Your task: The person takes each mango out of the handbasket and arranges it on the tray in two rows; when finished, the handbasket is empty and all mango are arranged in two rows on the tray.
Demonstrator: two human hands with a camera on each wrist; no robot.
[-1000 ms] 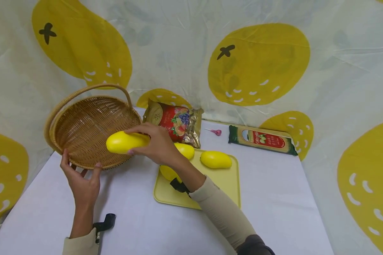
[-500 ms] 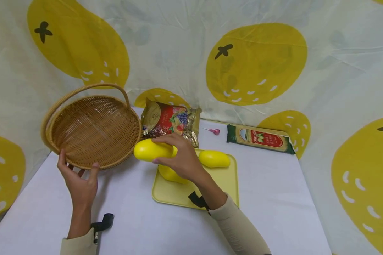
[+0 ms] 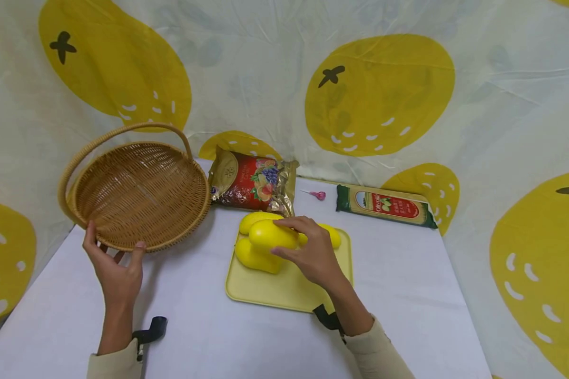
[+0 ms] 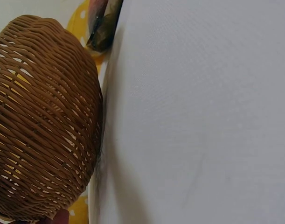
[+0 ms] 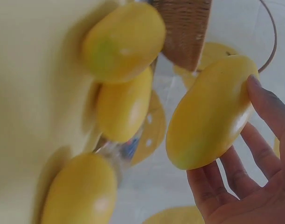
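Note:
My right hand [image 3: 315, 255] grips a yellow mango [image 3: 270, 235] between thumb and fingers, above the pale yellow tray [image 3: 289, 295]. In the right wrist view the held mango [image 5: 212, 112] is apart from three others. On the tray lie a near-left mango [image 3: 256, 259], one behind it [image 3: 256, 218], and one at the right [image 3: 332, 235], partly hidden by the hand. My left hand [image 3: 118, 273] holds the rim of a brown wicker basket [image 3: 142, 195], thumb on the near edge. The basket tilts toward me and nothing shows inside it. The left wrist view shows its woven outside [image 4: 44, 116].
Behind the tray lies a red and gold candy bag [image 3: 251, 181]. To its right are a pink lollipop [image 3: 319, 195] and a green-ended pasta packet [image 3: 386, 206]. A fruit-printed cloth [image 3: 265, 79] hangs along the back of the white table [image 3: 194, 316].
My right hand has moved right, carrying the mango from in front of the basket to over the tray. The left hand still holds the tilted basket.

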